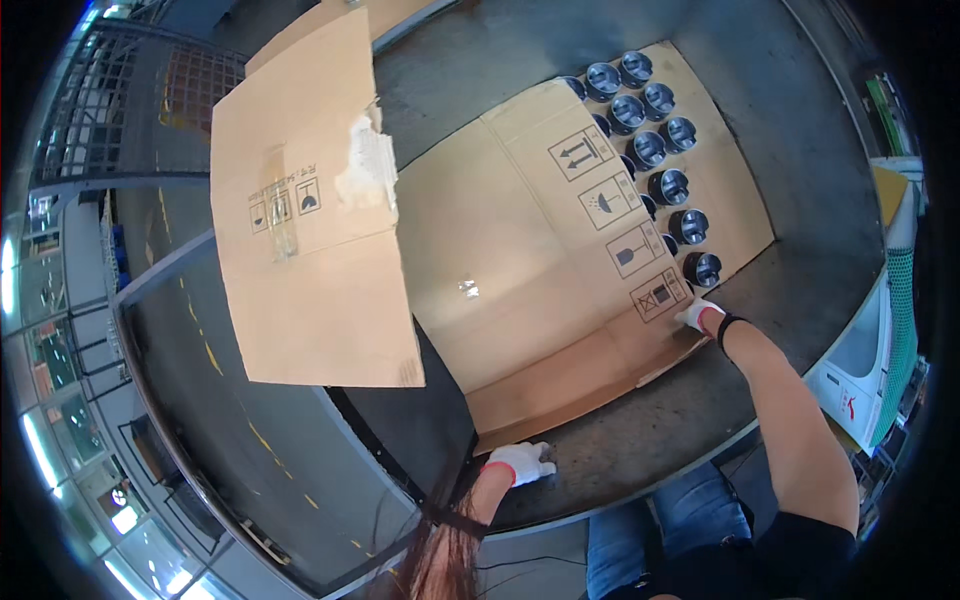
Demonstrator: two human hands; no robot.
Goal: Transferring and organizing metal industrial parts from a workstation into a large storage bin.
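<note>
Here, gloved right hand [697,314] flat on cardboard sheet [520,270], left hand [524,462] on table [640,440].

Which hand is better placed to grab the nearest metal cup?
Right, probably. The right hand rests on the cardboard sheet corner, just below the closest metal cup. The left hand presses the table near the sheet's near edge, well away.

Factory floor — metal worktable [600,450], machined cups [668,186], cardboard [500,280]
</note>
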